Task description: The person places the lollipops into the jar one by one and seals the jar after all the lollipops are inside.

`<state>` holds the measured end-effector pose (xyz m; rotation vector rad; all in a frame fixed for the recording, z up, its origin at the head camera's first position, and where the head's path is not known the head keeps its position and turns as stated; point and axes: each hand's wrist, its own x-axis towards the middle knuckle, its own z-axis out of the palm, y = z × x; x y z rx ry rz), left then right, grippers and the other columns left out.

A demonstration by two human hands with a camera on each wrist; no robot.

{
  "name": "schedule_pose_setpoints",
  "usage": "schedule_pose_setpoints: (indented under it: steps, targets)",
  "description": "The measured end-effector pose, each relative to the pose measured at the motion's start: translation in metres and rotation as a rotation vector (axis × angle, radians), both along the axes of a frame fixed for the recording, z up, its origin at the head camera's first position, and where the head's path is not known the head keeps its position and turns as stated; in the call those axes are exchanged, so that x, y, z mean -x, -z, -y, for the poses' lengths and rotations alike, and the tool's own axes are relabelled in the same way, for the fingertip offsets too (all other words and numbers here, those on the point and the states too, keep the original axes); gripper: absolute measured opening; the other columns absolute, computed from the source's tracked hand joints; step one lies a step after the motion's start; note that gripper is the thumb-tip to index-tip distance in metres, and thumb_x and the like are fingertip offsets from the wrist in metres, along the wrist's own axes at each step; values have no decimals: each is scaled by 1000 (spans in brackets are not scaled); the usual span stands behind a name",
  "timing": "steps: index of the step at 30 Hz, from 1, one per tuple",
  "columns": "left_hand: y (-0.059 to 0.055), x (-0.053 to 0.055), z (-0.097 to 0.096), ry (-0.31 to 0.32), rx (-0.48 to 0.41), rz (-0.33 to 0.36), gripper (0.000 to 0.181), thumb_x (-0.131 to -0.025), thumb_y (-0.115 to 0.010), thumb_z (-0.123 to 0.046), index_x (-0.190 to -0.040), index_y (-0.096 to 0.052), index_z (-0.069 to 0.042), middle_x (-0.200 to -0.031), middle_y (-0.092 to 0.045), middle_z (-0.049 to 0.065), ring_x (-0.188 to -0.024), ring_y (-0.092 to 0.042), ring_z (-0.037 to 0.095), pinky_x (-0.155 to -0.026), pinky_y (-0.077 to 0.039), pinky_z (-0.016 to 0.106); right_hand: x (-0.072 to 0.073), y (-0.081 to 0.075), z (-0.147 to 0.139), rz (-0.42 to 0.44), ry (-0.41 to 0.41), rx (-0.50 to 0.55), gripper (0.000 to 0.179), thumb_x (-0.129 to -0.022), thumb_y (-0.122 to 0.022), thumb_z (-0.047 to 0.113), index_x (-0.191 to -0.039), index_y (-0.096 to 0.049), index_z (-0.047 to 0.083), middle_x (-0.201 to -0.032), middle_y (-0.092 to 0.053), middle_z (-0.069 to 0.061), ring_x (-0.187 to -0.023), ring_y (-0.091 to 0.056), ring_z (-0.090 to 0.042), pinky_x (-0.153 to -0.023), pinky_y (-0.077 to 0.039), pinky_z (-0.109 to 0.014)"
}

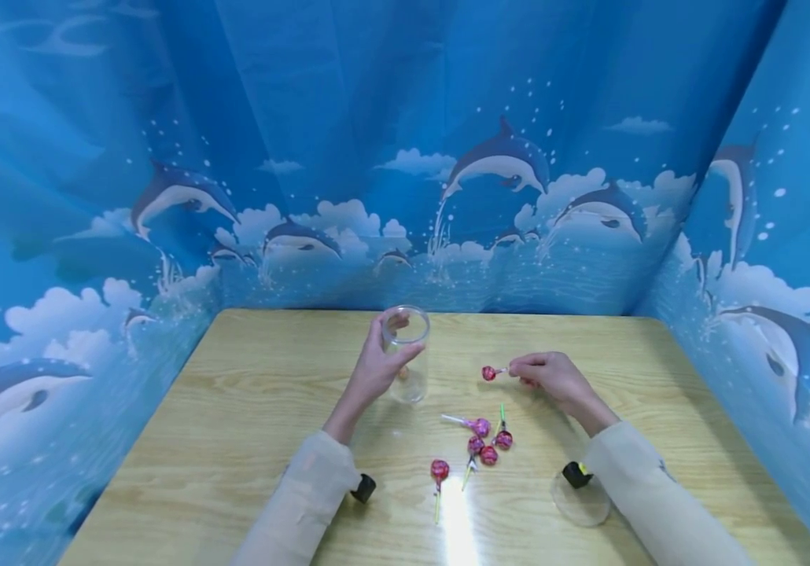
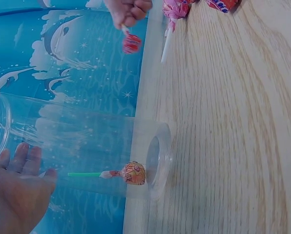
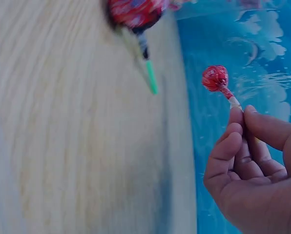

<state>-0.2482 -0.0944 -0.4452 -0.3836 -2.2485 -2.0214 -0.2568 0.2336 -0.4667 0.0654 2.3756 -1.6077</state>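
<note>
My left hand grips a clear plastic jar near its open rim, the jar upright on the table. Inside, at the jar's bottom, rests an orange-wrapped lollipop with a green stick. To the right of the jar, my right hand pinches a red lollipop by its stick, candy end pointing toward the jar. Between thumb and fingertips most of that stick is hidden. Closer to me, a loose group of lollipops lies on the table, among them a pink one and a red one.
One red lollipop lies apart from the group, nearer me. A clear round lid lies partly beneath the right forearm's view. The wooden table ends at a blue dolphin-print curtain at the back and sides.
</note>
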Motion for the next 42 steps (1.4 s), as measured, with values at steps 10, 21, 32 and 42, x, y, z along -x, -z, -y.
schedule_pose_setpoints:
  steps: [10, 21, 32, 42]
  targets:
    - [0, 0, 0, 19, -1, -9, 74, -93, -79, -22, -152, -36, -12, -150, -49, 12, -140, -44, 30, -120, -25, 59, -18, -29, -6, 7, 34, 352, 35, -103, -65, 11, -128, -62, -14, -95, -74, 1, -83, -64, -8, -75, -57, -21]
    - [-1, 0, -1, -1, 23, 11, 72, -93, -79, -28, -151, -37, -17, -149, -50, 6, -139, -45, 24, -120, -28, 57, -29, -61, 5, -60, 27, 420, 38, -103, -65, 15, -132, -60, -9, -100, -74, 0, -85, -64, -9, -75, -56, -21]
    - [-1, 0, -1, -3, 31, 11, 73, -93, -79, -28, -152, -36, -15, -148, -51, 4, -140, -45, 25, -119, -28, 57, -28, -76, 26, -87, -2, 496, 30, -103, -66, 14, -124, -67, -8, -100, -74, -2, -84, -63, -10, -74, -56, -21]
    - [-2, -1, -2, -19, 35, 19, 74, -93, -79, -28, -152, -37, -16, -148, -51, 6, -139, -45, 25, -119, -27, 59, -21, -85, 43, -106, -23, 444, 36, -105, -63, 18, -131, -62, -7, -107, -72, -4, -86, -62, -11, -75, -56, -22]
